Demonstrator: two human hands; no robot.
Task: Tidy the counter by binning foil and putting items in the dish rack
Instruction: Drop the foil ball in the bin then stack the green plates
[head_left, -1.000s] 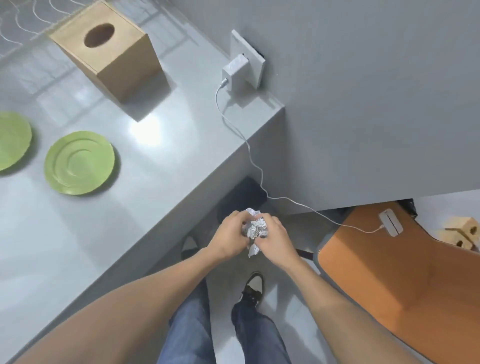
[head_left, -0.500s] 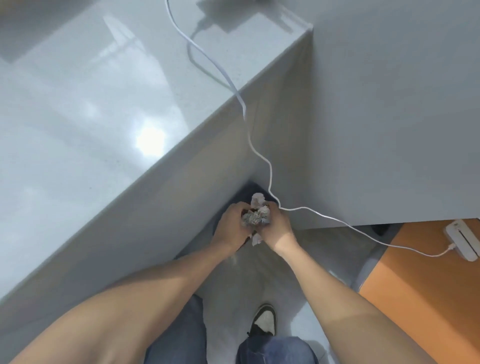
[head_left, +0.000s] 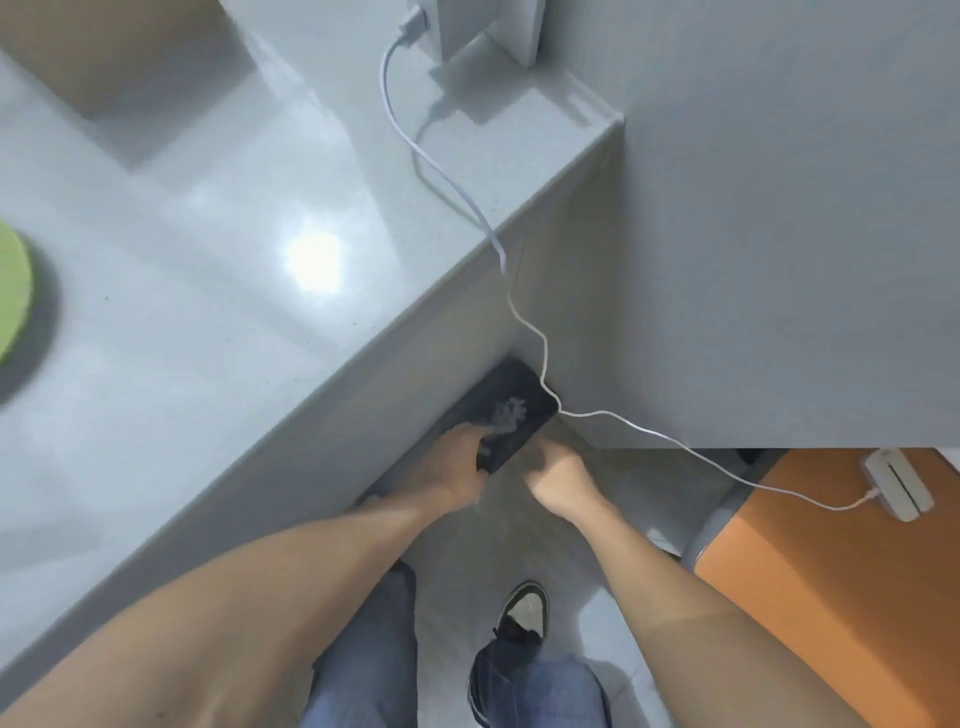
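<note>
A crumpled foil ball (head_left: 508, 414), blurred by motion, is inside the opening of the black bin (head_left: 524, 395) on the floor, tucked in the corner below the grey counter (head_left: 208, 322). The foil touches neither hand. My left hand (head_left: 457, 467) hovers at the bin's near rim with its fingers stretched toward the opening and nothing in them. My right hand (head_left: 558, 478) is just right of the bin, fingers curled under, holding nothing. One green plate (head_left: 11, 301) shows at the counter's left edge.
A white charger (head_left: 483, 26) stands at the counter's back corner. Its cable (head_left: 519, 312) drops past the bin to a white device (head_left: 896, 483) on an orange seat (head_left: 831, 597). A cardboard box (head_left: 104, 52) sits at top left. My shoe (head_left: 522, 608) is on the floor.
Both hands were pressed together around the foil ball above the bin. They have since parted and the foil has left them, dropping into the bin. The view has tilted lower.
</note>
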